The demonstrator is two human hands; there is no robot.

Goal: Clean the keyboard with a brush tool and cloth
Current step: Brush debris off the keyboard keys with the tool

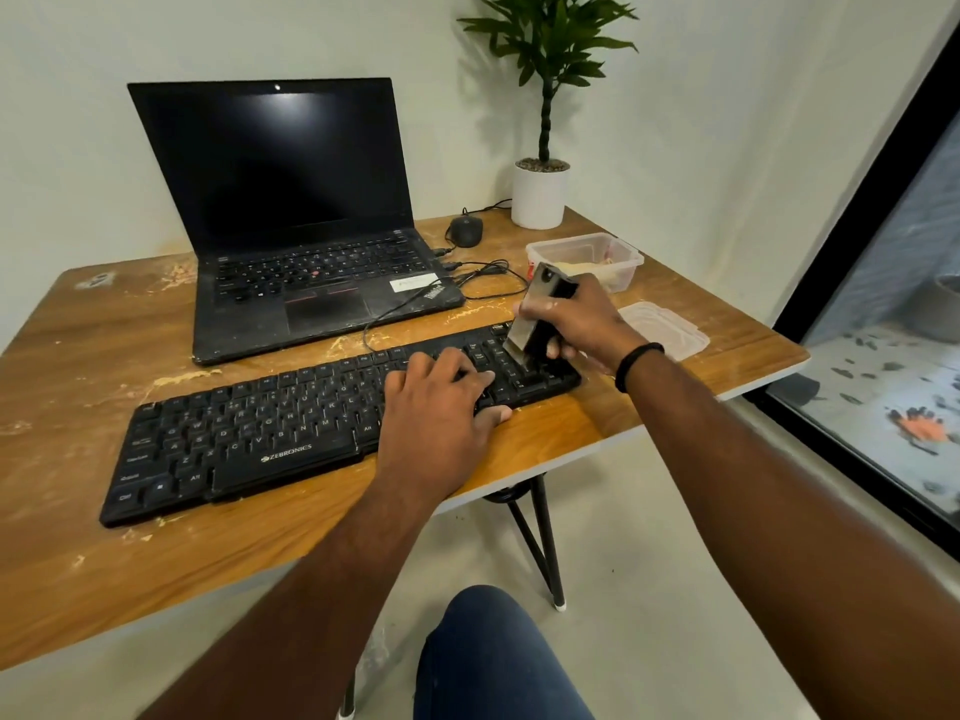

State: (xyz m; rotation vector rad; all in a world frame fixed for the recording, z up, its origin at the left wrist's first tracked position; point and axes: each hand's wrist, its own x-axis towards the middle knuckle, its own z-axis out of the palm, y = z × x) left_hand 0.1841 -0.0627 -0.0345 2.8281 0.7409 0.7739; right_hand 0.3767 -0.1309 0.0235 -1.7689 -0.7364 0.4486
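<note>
Over the right end of the keyboard (311, 423), the fingers (553, 350) of the right hand (576, 324) are curled tight around a dark brush tool (540, 314), clamped on its body with the thumb across the near face. The tool stands tilted, its top leaning away toward the back of the tabletop (545, 444) and its lower end down on the keys at the keyboard's right edge. A black band (636, 363) circles the right wrist.

Just beside it, the left hand (441, 402) lies flat on the keyboard, fingers (467, 374) nearly straight and slightly spread, pressing on the keys to the left of the brush tool; the thumb reaches over the keyboard's front edge onto the wood. It holds nothing.

The keyboard lies slanted across the tabletop, its left end nearer the person. Behind it sits an open laptop (306, 226) with a dark screen, cables running from its right side. A black mouse (466, 230) rests behind the laptop's right corner, near a white pot holding a green plant (543, 122). A clear plastic box (587, 257) stands behind the right hand, and its lid (667, 330) lies flat near the tabletop's right edge. Pale crumbs and dust are scattered across the wood. No cloth can be made out.
</note>
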